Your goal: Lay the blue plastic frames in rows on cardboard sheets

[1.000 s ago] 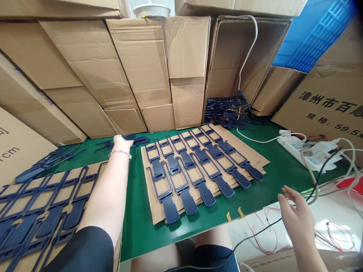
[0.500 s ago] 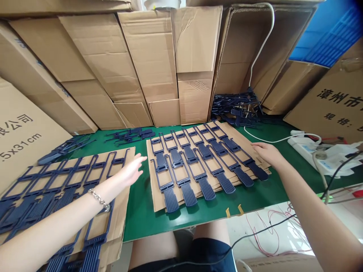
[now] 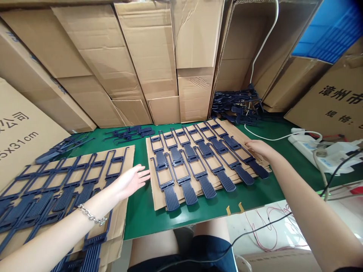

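Two rows of dark blue plastic frames with ribbed paddles (image 3: 208, 187) lie on a cardboard sheet (image 3: 156, 195) at the middle of the green table (image 3: 150, 223). My left hand (image 3: 133, 181), with a chain bracelet on its wrist, is beside the sheet's left edge, fingers spread, holding nothing. At the sheet's right edge is my right hand (image 3: 259, 148); its fingers are extended near the cardboard and it holds no part. More blue frames (image 3: 93, 170) cover a second cardboard sheet (image 3: 120, 226) at the left, partly hidden under my left arm.
Loose blue parts lie in a pile (image 3: 235, 105) by an open carton (image 3: 241, 56), with smaller heaps (image 3: 130, 133) at the back left. A white power strip (image 3: 309, 151) and cables are at the right. Stacked cartons (image 3: 153, 56) wall off the back.
My left hand has moved slightly down and toward the middle sheet's left edge. My right hand has shifted a little left, closer over the sheet's right edge. The parts keep their arrangement.
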Motion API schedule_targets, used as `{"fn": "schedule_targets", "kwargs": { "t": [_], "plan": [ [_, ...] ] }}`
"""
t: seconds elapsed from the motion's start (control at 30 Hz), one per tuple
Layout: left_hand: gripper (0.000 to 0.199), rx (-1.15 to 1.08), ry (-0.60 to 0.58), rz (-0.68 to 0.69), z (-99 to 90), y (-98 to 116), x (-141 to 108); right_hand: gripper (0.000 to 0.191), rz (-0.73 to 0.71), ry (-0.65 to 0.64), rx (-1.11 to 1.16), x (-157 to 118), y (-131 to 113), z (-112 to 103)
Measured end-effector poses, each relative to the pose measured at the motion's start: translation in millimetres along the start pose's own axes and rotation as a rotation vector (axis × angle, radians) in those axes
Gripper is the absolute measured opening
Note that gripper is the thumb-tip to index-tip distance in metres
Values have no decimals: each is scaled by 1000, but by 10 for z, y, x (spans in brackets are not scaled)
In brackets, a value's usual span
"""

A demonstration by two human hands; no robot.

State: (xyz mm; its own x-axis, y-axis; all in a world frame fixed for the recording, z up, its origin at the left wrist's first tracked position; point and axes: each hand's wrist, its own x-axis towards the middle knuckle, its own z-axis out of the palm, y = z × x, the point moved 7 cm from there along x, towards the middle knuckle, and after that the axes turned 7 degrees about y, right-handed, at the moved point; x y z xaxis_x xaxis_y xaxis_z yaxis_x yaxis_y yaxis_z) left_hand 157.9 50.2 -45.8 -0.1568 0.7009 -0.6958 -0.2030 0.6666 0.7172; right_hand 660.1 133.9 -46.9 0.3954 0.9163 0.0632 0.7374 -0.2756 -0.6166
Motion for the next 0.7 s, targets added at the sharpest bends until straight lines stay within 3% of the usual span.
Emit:
{"fn": "schedule_targets", "kwargs": {
  "t": [0.13, 0.3, 0.5, 0.7],
  "plan": [
    [36, 9, -43, -23, -23, 11, 27, 27, 93, -55, 70, -80, 51, 44],
    [34, 2, -76, -35, -55, 40, 94, 35, 173, -36, 147, -125, 121, 47],
    [22, 39, -11, -36, -81, 71, 200, 23, 267, -30, 271, -214, 141, 37],
    [13, 164, -120, -11, -21, 214, 273, 15, 332, -62, 297, -181, 197, 100]
  ]
}}
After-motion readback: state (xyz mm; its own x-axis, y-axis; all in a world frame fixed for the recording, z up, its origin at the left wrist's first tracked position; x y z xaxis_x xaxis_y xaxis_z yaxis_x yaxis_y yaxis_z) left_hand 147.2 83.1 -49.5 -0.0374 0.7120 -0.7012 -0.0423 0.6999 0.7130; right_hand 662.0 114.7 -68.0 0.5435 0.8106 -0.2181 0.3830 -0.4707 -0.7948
